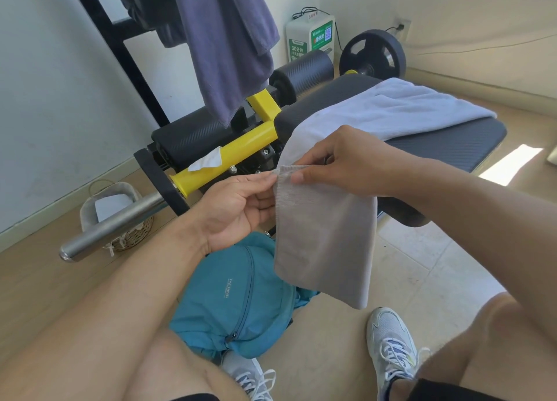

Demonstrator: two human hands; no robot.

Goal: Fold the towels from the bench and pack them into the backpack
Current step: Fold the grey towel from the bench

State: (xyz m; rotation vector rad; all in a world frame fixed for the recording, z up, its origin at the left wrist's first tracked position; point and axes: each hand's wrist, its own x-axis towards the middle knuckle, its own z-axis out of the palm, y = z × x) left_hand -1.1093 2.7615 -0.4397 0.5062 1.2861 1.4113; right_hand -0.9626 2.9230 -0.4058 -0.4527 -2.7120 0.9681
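A pale grey towel (325, 241) hangs doubled over in front of me, its far part still lying across the black bench pad (446, 150). My right hand (343, 159) pinches the towel's top edge between thumb and fingers. My left hand (235, 207) pinches the same edge at its left corner. A teal backpack (232, 304) lies on the floor below the hands, between my knees, its zip partly visible. A purple-grey towel (223, 45) hangs from the black rack at upper left.
The bench has yellow steel bars (229, 162), black foam rollers (304, 72) and a steel bar (111, 228) sticking out left. A wicker basket (120, 216) stands by the wall. A weight plate (373, 54) and a white-green box (310, 37) stand behind. My shoes (391, 343) rest on the floor.
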